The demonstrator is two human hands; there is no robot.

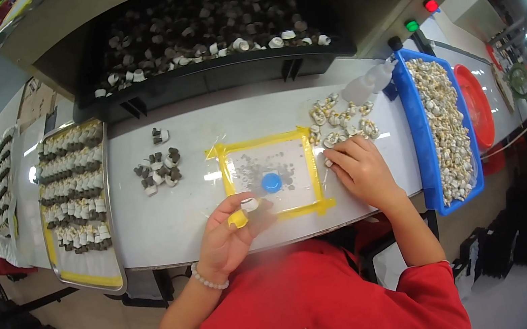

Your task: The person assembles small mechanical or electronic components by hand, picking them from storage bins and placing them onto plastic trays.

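Left hand, at the surface's near edge, pinches a small white-and-dark part — fingers closed on it. Right hand, fingers curled loosely and holding nothing, touches the pale loose parts just beyond it — the nearer hand to them.

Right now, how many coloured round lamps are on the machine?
2: a red lamp on the machine's right side, and a green lamp just below-left of it. Others may be hidden.

Bare tabletop lies between parts pile and yellow-taped square.
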